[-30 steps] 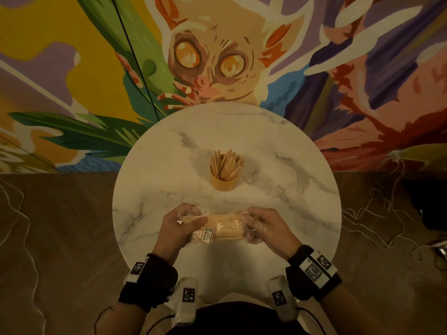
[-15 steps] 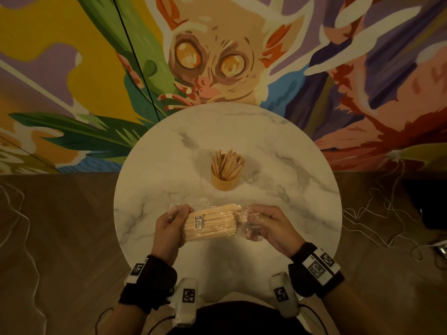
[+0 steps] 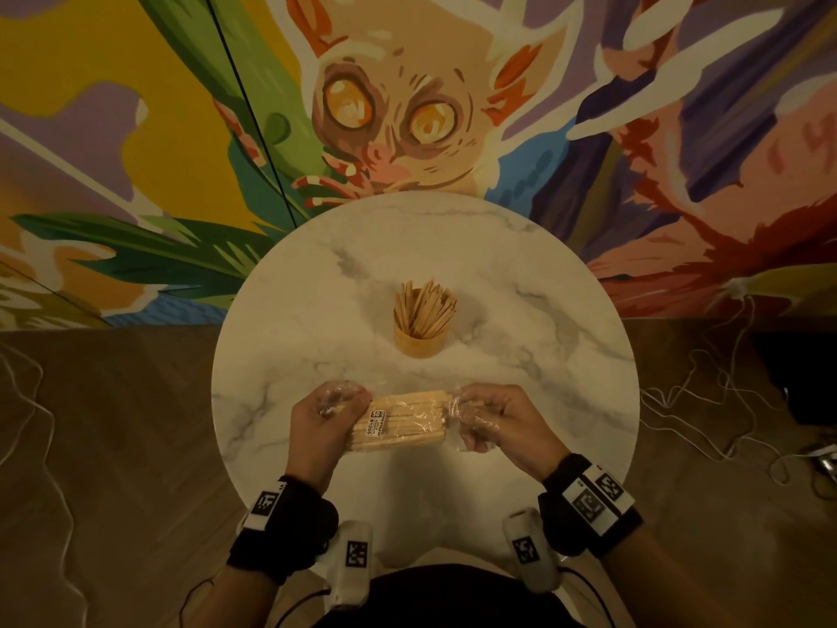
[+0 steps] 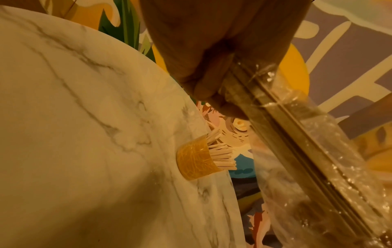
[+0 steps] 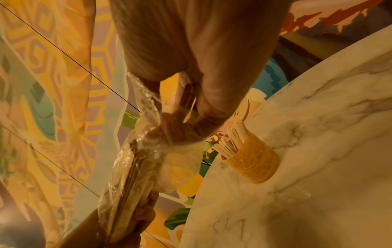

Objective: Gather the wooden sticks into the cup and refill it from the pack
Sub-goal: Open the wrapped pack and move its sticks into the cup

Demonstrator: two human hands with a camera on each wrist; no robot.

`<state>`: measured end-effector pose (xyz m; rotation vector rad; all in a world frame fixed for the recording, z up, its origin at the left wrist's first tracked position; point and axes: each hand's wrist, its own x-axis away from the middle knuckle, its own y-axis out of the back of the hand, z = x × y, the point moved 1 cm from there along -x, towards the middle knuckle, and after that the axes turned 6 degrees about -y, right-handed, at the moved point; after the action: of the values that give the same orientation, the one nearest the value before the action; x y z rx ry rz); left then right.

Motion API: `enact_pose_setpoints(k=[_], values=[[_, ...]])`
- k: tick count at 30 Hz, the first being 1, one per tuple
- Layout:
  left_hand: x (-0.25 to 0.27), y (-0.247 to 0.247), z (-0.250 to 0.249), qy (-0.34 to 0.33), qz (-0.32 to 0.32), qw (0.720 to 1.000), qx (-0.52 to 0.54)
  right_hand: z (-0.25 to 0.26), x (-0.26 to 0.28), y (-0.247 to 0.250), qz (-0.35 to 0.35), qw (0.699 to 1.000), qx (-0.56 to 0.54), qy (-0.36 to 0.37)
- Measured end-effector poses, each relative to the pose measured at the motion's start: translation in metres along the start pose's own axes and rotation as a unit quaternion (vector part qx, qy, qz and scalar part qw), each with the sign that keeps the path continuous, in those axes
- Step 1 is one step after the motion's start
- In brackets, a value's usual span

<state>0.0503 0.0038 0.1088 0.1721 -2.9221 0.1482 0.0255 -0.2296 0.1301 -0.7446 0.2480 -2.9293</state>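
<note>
The pack of wooden sticks (image 3: 401,420) is held above the near part of the round marble table (image 3: 317,310), lying roughly level and crosswise between both hands. It is a clear plastic wrapper around a flat bundle of sticks, with a small white label (image 3: 376,422) facing up near its left end; the printed figure "50" is legible, the remaining print is too small to read.

Left hand (image 3: 324,423): fingers and thumb are curled around the left end of the pack, grasping it. In the left wrist view, the left hand (image 4: 214,55) closes on the stick bundle (image 4: 297,134) with the wrapper's loose plastic reaching past the fingers.

Right hand (image 3: 493,421): fingers pinch the bunched loose plastic at the right end of the pack. In the right wrist view, the right hand (image 5: 191,83) clamps the crumpled wrapper (image 5: 146,137), and the bundle runs from it down to the left hand (image 5: 127,226).

The cup (image 3: 420,339) stands upright near the centre of the table, well apart from the pack and on the far side of it. It is short, round and yellow-brown. Wooden sticks (image 3: 423,305) stand in it, fanned outward above the rim.

A painted mural (image 3: 407,120) showing a large-eyed animal covers the wall behind the far edge of the table. Thin cables (image 3: 706,401) lie on the wooden floor to the right of the table.
</note>
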Motion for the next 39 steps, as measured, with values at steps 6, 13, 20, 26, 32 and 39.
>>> enact_pose_setpoints(k=[6,13,20,26,32,39], values=[[-0.002,-0.001,-0.001,-0.018,0.017,0.999,-0.022,-0.001,-0.002,0.0,-0.008,1.0,-0.003,0.006],[-0.002,-0.002,-0.004,-0.032,0.033,0.999,-0.026,-0.007,-0.004,0.002,-0.027,0.999,-0.04,-0.024],[0.001,-0.003,-0.002,-0.013,0.005,1.0,0.008,0.002,-0.001,0.004,-0.001,1.0,0.013,-0.012],[0.0,-0.003,-0.001,-0.036,0.017,0.999,-0.025,0.003,0.002,0.001,-0.015,0.999,0.028,-0.007],[0.003,-0.008,-0.003,-0.053,0.041,0.997,-0.029,0.01,0.008,-0.003,0.018,0.997,0.081,-0.005],[0.005,-0.011,-0.003,-0.034,0.023,0.999,0.019,0.017,0.01,0.001,0.005,0.996,0.083,0.018]])
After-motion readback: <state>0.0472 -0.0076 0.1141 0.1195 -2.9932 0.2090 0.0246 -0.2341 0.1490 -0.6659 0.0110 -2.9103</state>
